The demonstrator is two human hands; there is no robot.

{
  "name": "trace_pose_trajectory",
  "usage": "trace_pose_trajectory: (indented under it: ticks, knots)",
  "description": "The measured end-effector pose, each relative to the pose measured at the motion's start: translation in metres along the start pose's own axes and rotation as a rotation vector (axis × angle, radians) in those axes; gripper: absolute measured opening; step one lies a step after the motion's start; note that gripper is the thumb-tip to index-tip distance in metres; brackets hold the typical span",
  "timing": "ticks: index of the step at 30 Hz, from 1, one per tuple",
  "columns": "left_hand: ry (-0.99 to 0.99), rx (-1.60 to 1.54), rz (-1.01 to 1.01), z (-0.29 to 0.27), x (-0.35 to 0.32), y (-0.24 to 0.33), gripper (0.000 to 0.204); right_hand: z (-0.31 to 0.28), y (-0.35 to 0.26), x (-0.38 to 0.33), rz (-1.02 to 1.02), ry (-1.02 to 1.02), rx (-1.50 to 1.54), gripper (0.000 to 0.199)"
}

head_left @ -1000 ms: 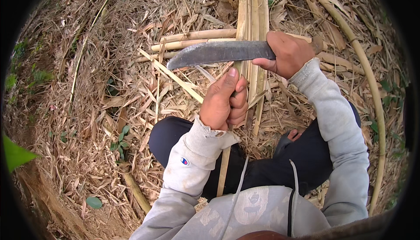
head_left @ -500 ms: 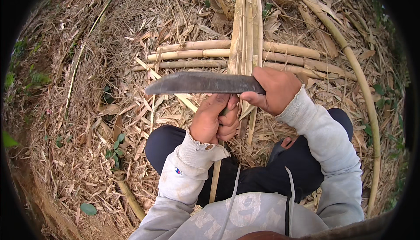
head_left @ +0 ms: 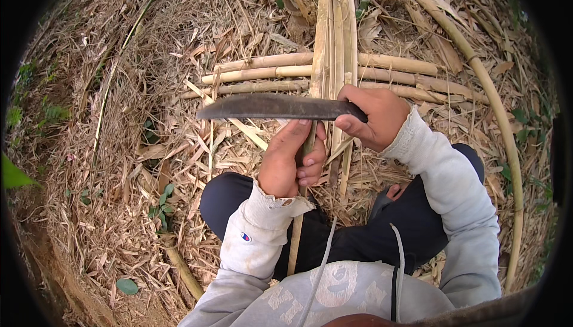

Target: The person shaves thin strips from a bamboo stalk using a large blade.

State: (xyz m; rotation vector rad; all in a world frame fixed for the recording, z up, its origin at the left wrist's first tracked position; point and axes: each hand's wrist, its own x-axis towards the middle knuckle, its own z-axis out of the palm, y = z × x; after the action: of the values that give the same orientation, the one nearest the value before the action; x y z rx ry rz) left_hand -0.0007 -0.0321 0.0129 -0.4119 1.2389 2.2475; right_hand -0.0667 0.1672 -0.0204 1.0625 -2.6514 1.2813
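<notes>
Bamboo strip (head_left: 295, 244) (flat, pale) is clamped in left hand (head_left: 287, 161), right hand (head_left: 381, 117) gripping a curved metal machete (head_left: 271, 107).

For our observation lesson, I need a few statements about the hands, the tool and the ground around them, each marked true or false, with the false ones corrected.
1. The right hand grips a dark-bladed knife. True.
2. The left hand is empty. False: it grips a thin strip.
3. Several long pale strips lie across the poles on the ground. True.
4. The knife's tip points to the person's right. False: it points to the person's left.
5. The person's sleeves are light grey. True.
6. The person's trousers are bright red. False: they are dark.
</notes>
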Motion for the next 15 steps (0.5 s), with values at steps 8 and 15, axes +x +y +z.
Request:
trace_pose_trajectory:
  ticks: [8, 15]
  knots:
    - [0.022, 0.171, -0.008, 0.011, -0.004, 0.003, 0.036, -0.026, 0.013, 0.006, 0.550, -0.122, 0.683, 0.060]
    - [0.046, 0.198, -0.044, 0.011, -0.003, -0.001, 0.039, -0.026, 0.027, 0.009, 0.466, 0.006, 0.586, 0.061]
